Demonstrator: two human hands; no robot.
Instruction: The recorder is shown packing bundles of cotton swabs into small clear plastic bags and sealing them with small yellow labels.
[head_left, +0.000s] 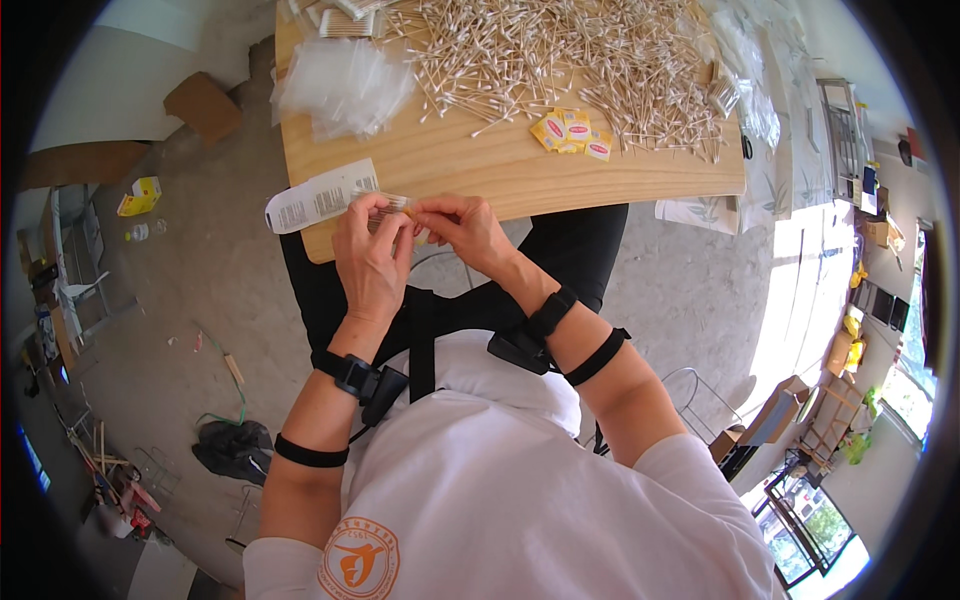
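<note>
A person seen from above works at the near edge of a wooden surface (480, 165). The left hand (372, 258) and right hand (462, 228) meet just below centre, both pinching a small clear packet (398, 205) with a yellow bit inside. A long white label strip (320, 196) lies touching the left hand at ten o'clock. At twelve o'clock spreads a large heap of cotton swabs (560, 60). Small yellow packets with red marks (570, 132) sit at one o'clock. A pile of clear plastic bags (345, 85) rests at eleven o'clock. A yellow box (140, 195) lies on the floor at nine o'clock.
</note>
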